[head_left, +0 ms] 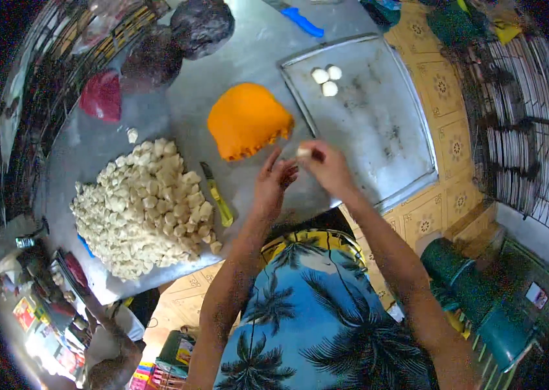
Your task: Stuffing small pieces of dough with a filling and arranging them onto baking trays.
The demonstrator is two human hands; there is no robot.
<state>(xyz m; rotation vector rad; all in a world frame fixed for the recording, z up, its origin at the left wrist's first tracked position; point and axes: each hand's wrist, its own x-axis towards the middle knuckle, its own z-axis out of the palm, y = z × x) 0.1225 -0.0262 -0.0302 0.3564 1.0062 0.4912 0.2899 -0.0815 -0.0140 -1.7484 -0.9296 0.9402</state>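
Holds small white dough ball (304,152) in right hand (325,168), pinched between thumb and bent fingertips, just off the near-right corner of the orange mound (248,120). Gripped by the tips only, probably because a fuller grasp would flatten something so small and soft. Has left hand (274,185) half open just beside it, fingers parted and curled upward, with nothing clearly held; cannot tell what the folded palm may hide. Set close together, presumably to share the handling of one piece.

Clock read from between the hands, twelve at the far side. Between ten and eleven, the orange mound, ragged along its near edge, likely put there for reach by either hand. Toward half past eight, heap of pale dough lumps (144,208), piled up probably to save room on the metal tabletop (177,110). In the same direction but nearer, yellow-handled knife (222,207), handle turned to the near side, perhaps for a quick grasp. Around two o'clock, shallow metal tray (385,123), apparently placed to suit the right hand.

Now counted: pinched ball, one. Dough balls on the tray (325,79), three, clustered between twelve and one. Orange mound, one. Heap, one; too overlapped to count by lump. Loose pale lump (132,135) between nine and ten, one. Yellow-handled knife, one. Blue-handled tool (302,22) at twelve, one. Dark bundles (203,26) between ten and eleven, two. Red bundle (101,96) toward ten, one. Tray, one.
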